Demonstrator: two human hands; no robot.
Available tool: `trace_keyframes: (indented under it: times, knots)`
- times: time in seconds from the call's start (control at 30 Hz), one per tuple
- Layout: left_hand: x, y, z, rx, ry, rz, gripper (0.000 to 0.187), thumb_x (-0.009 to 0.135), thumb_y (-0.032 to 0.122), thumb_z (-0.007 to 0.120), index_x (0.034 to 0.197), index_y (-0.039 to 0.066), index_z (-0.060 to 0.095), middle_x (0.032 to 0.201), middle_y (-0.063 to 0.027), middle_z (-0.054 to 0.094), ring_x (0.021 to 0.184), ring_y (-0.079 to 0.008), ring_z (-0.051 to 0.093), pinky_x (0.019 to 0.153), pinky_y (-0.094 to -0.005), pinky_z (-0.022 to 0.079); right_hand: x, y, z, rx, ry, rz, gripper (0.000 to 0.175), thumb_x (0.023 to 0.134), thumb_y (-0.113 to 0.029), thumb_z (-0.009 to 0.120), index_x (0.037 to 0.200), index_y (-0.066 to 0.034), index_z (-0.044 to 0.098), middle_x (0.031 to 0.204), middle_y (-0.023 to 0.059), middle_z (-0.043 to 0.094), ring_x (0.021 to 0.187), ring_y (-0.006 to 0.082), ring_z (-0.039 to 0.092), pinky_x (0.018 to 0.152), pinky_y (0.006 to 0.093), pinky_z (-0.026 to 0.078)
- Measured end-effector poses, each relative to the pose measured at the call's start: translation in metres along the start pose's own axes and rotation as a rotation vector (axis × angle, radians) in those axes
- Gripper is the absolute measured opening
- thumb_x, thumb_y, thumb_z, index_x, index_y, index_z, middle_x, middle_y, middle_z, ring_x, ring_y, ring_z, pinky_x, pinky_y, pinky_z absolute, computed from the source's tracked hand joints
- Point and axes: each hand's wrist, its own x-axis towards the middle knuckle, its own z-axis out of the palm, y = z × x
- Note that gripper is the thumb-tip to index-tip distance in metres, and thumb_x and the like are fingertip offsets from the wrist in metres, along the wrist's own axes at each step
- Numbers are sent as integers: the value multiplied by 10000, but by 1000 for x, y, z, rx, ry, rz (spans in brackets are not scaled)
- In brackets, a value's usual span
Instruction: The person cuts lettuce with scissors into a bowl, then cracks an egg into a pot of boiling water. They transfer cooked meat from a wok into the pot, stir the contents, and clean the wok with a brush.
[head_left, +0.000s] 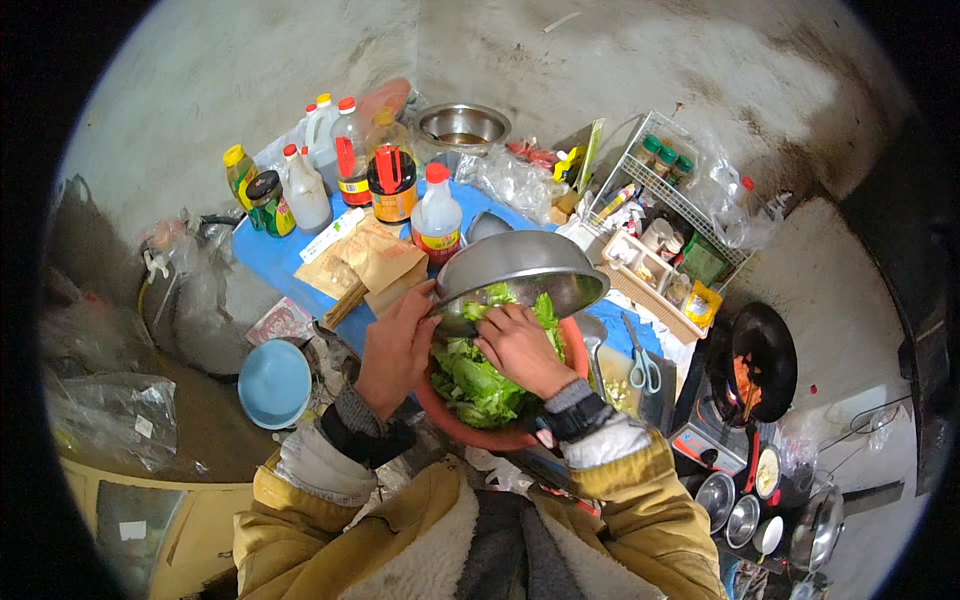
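A steel bowl (525, 255) is tilted over a red plastic basin (576, 349), its mouth turned towards me. My left hand (397, 341) grips the bowl's left rim. Torn green lettuce leaves (480, 382) fill the basin, and more leaves show under the bowl's rim. My right hand (521, 349) is at the bowl's mouth with its fingers curled on lettuce leaves; its fingertips are partly hidden among them. The basin sits at the near edge of a blue-covered table (274, 255).
Sauce bottles (394, 176) and a paper bag (367, 255) stand behind. Scissors (643, 367) lie on the right near a cutting board (619, 382). A wok (780, 360) with food sits over a lit burner (712, 435). A blue basin (274, 382) is at left, a wire rack (660, 184) at back right.
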Motion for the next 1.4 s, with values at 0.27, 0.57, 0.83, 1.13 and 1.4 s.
trace_keyframes:
  times: [0.27,0.57,0.83,1.13,1.4]
  knots:
    - [1,8,-6,38,-21,30,147,880,12,584,1011,0,517,1168,-220,600,938,-441,603,734,-428,521,11,17,-15,66,257,193,185,829,-138,626,969,-19,649,1065,166,581,995,357,542,847,476,452]
    - [6,-2,-9,1,73,6,106,871,-20,588,956,-21,525,1254,-189,587,757,-236,634,660,-327,527,-39,-12,-17,46,54,6,189,842,-194,611,942,-57,696,1160,137,609,1117,329,539,1014,436,382]
    - [11,-4,-16,-209,133,-234,115,871,-9,616,941,-27,526,1060,-147,666,712,-151,616,575,-289,507,-15,-10,-49,349,290,128,236,860,-59,603,1085,11,617,1159,180,600,1054,364,588,902,427,485]
    - [2,2,-6,-148,61,-102,128,894,-38,565,1019,-42,541,1145,-167,627,735,-114,620,578,-261,542,-1,-13,-20,-33,-148,137,246,798,-45,545,1024,-29,642,984,135,623,984,317,579,903,421,432]
    - [9,-6,-17,-39,95,-27,91,870,0,589,934,-35,536,1198,-216,607,803,-328,635,692,-394,502,-61,-21,-34,279,220,272,208,805,-113,652,998,-35,663,916,127,660,892,308,593,878,411,413]
